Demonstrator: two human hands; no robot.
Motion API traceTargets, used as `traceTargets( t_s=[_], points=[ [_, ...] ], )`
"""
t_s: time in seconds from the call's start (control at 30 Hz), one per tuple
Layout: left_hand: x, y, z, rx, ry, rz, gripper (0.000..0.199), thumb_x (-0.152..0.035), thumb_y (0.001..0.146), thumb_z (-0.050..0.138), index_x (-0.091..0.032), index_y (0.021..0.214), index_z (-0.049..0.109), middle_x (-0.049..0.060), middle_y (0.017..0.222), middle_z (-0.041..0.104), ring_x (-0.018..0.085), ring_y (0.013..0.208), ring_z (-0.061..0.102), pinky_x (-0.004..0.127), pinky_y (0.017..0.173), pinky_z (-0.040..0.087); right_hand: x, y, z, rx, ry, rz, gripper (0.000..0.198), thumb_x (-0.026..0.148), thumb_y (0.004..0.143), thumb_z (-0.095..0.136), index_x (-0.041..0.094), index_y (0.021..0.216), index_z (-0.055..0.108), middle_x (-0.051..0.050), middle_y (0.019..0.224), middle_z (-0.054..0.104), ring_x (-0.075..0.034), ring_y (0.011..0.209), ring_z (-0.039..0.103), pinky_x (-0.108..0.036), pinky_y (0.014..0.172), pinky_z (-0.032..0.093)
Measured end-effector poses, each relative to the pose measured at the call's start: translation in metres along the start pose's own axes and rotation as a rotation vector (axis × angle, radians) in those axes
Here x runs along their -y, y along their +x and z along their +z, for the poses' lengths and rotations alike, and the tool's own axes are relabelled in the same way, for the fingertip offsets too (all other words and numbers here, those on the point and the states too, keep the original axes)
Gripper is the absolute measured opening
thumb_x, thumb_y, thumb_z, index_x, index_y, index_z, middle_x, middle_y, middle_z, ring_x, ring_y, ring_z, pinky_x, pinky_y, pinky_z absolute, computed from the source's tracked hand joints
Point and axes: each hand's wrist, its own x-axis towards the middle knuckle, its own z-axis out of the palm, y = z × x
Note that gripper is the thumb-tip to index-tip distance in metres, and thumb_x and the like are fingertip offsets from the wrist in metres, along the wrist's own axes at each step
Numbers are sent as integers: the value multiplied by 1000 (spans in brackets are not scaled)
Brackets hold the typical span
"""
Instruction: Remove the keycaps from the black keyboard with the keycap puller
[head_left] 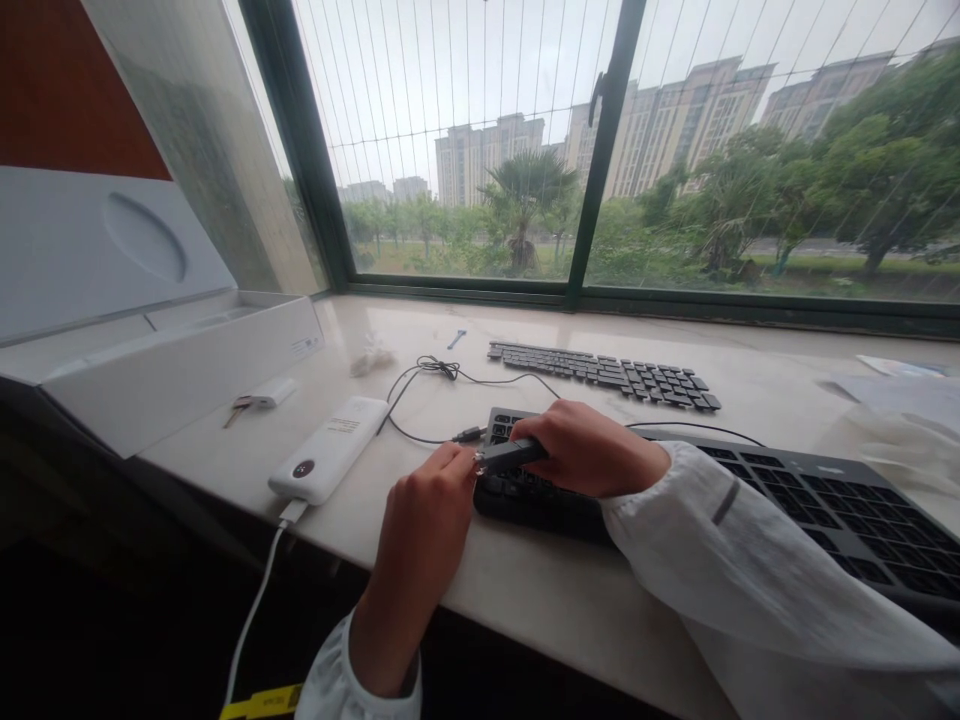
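My right hand (585, 448) grips a dark grey bar-shaped tool (517, 456) with small shiny metal prongs at its left end. My left hand (431, 515) is closed in a pinch right by those prongs; what its fingertips hold is hidden. Both hands are over the left end of a black keyboard (877, 535), which lies at a slant along the table's front edge with bare key sockets showing. Behind it, dark keycaps (600, 370) are laid out in rows like a keyboard. A black cable (442, 370) with a plug (471, 434) lies just beyond my left fingers.
A white power bank (330, 450) with a white cable (255, 610) lies at left. Nearby are a small white object (271, 393), an open white box (187, 370), a clear crumpled bag (371, 358) and a blue strip (457, 339). Papers (900, 400) lie right, below the window.
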Motion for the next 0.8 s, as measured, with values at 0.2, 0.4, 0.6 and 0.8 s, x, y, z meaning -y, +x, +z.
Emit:
traceTargets(
  t_s=[0.2, 0.4, 0.6, 0.8],
  points=[
    [0, 0, 0, 21, -2, 8, 22, -17, 94, 39, -21, 87, 59, 2, 89, 63, 15, 78, 62, 24, 64, 38, -1, 0, 1, 33, -11, -1, 7, 21, 77, 58, 19, 79, 64, -2, 63, 62, -12, 58, 54, -24, 55, 28],
    [2, -1, 1, 6, -24, 26, 22, -20, 95, 37, -23, 95, 59, 0, 91, 63, 14, 78, 62, 25, 64, 38, -3, 0, 1, 56, -2, 0, 7, 18, 76, 59, 20, 80, 65, -1, 64, 62, -12, 59, 55, -23, 55, 28],
    [3, -1, 1, 18, -13, 29, 24, -22, 96, 36, -23, 94, 60, 0, 95, 63, 15, 78, 62, 25, 63, 37, -4, 0, 1, 59, -24, -7, 8, 22, 78, 58, 20, 81, 65, -2, 65, 63, -13, 60, 56, -25, 56, 28],
    [3, -1, 1, 15, 27, 34, 24, -21, 96, 37, -26, 100, 60, -1, 99, 63, 13, 73, 61, 27, 58, 34, -4, -1, 1, 67, -21, -8, 9, 21, 77, 57, 20, 81, 65, -2, 66, 64, -14, 61, 57, -25, 55, 27]
  ],
)
